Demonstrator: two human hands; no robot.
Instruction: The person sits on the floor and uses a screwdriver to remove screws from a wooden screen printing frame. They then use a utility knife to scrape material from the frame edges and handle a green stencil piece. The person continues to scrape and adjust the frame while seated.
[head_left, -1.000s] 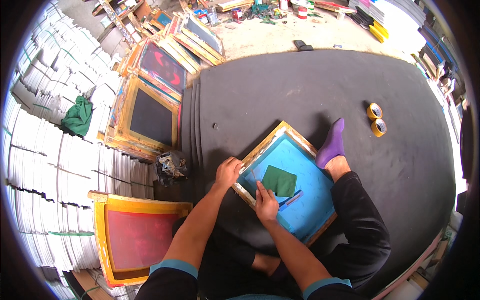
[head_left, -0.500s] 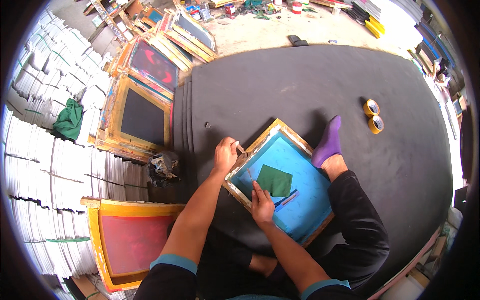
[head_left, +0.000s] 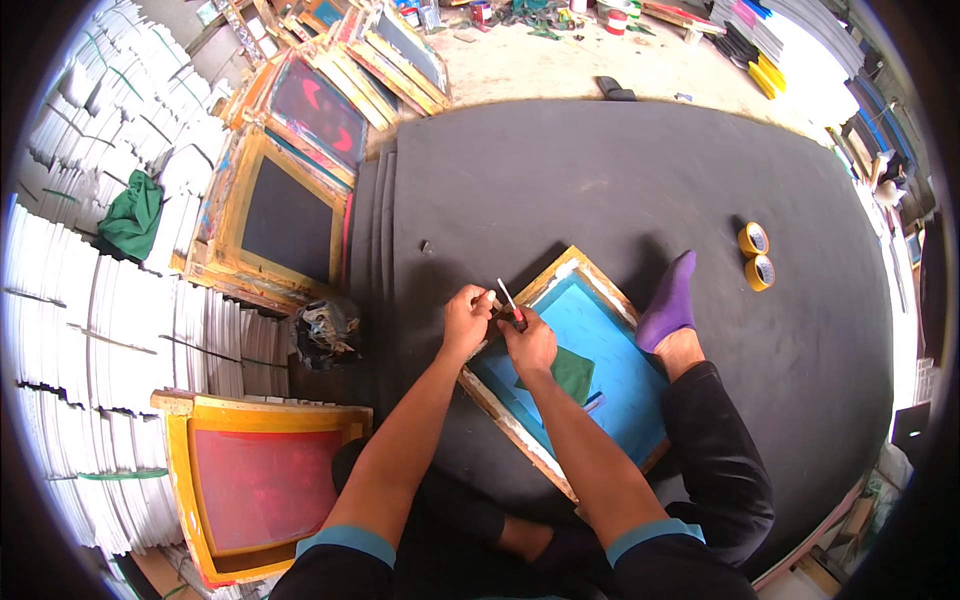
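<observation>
A wooden-framed printing screen with blue mesh (head_left: 620,345) lies tilted on the black mat in front of me. At its left corner my left hand (head_left: 467,322) is closed in a pinch; a bit of brown tape seems to be at its fingertips. Close beside it, over the frame, my right hand (head_left: 530,343) grips a thin red-handled tool (head_left: 506,293) with a pale, narrow tip pointing up. On the mesh rest a green cloth piece (head_left: 572,374) and a blue slim object (head_left: 594,403), both partly hidden by my right forearm.
My foot in a purple sock (head_left: 668,300) is against the screen's right side. Two yellow tape rolls (head_left: 757,255) sit farther right on the black mat (head_left: 600,170). More screens (head_left: 290,215), a red-meshed screen (head_left: 265,480) and white paper stacks (head_left: 110,310) line the left.
My right hand has moved up and left from beside the green cloth to my left hand, carrying the thin tool. My left hand has shifted slightly right and down.
</observation>
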